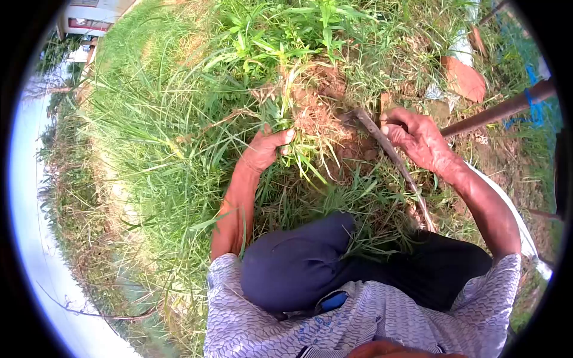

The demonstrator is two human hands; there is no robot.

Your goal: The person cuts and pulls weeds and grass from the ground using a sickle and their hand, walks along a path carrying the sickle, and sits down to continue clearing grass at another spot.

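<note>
My left hand [265,149] is closed around the base of a grass clump [289,119], its thumb pointing to the right. Pale, tangled roots with reddish soil [319,113] show just beyond that thumb. My right hand [418,140] has its fingers curled in beside a wooden stick [394,156], thumb tip close to the wood. Whether it holds anything is hidden by the fingers. The stick slants from the loosened soil down toward my right knee. What lies at its far end, in the soil, is unclear.
Tall grass [155,131] spreads to the left, leafy weeds [322,24] ahead. On the right, a wooden pole [501,113] with blue twine [530,98] juts in near a reddish slab [465,79]. A white strip [519,227] runs beside my right arm. My bent knee [298,259] is close below.
</note>
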